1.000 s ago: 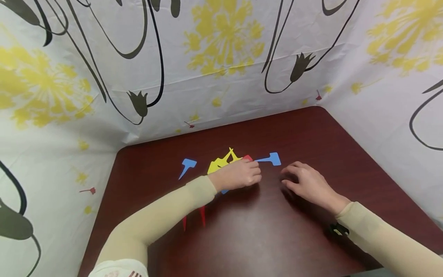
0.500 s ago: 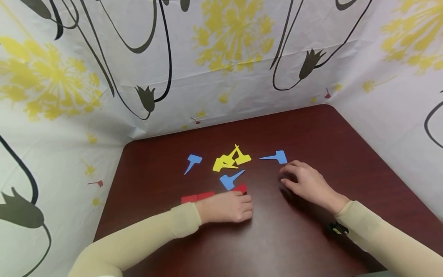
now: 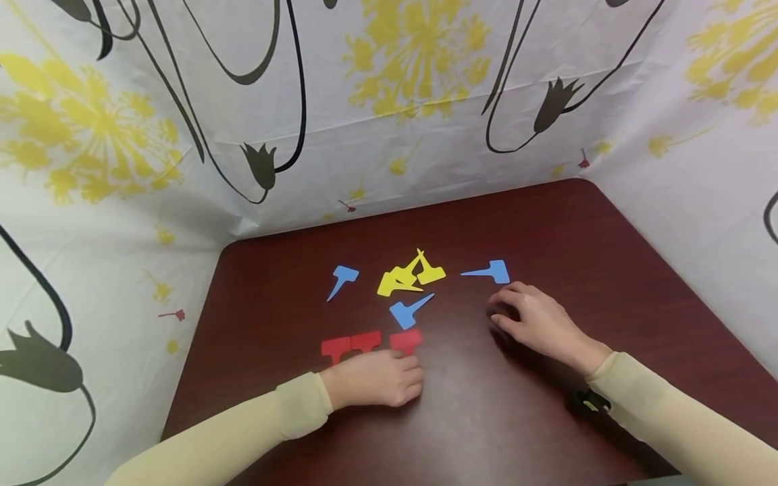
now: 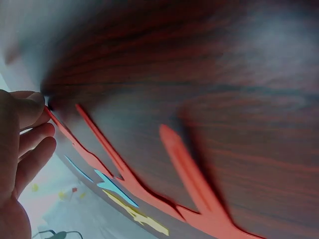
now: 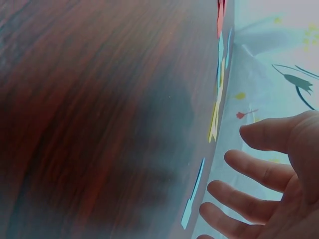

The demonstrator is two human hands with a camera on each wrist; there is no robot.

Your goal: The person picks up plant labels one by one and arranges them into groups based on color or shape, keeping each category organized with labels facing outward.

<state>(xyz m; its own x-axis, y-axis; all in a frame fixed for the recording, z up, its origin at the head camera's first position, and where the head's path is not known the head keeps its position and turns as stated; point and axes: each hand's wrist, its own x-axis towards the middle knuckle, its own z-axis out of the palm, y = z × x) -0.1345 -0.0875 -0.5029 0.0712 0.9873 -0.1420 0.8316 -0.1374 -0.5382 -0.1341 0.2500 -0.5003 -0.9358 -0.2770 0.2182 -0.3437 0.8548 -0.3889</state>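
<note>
A person's left hand (image 3: pixel 377 379) rests low over the surface (image 3: pixel 480 412), a dark reddish-brown, wood-grained top. In the left wrist view, its thumb and a finger are clamped on the tip of the stem of a flat, red, T-shaped plastic-looking tag (image 3: pixel 406 339), which lies on the surface with its broad head beyond the hand. Just to the left of it lie two more red T-shaped tags (image 3: pixel 336 347), side by side with their heads touching; the left hand and wrist partly cover their stems in the head view.

The right hand (image 3: pixel 541 324) holds nothing; its fingers are apart and loosely bent. Just beyond them lies a flat blue T-shaped tag (image 3: pixel 500 271), its stem pointing left. A second blue tag (image 3: pixel 402 315) lies behind the held red one, its stem slanting away to the right, and a third blue tag (image 3: pixel 346 273) lies farther left. Between the outer blue tags, flat yellow T-shaped tags (image 3: pixel 431 273) form an overlapping cluster.

Beige sleeves (image 3: pixel 675 412) cover both forearms. White cloth (image 3: pixel 328 135) printed with yellow and grey-green flowers stands around the surface.
</note>
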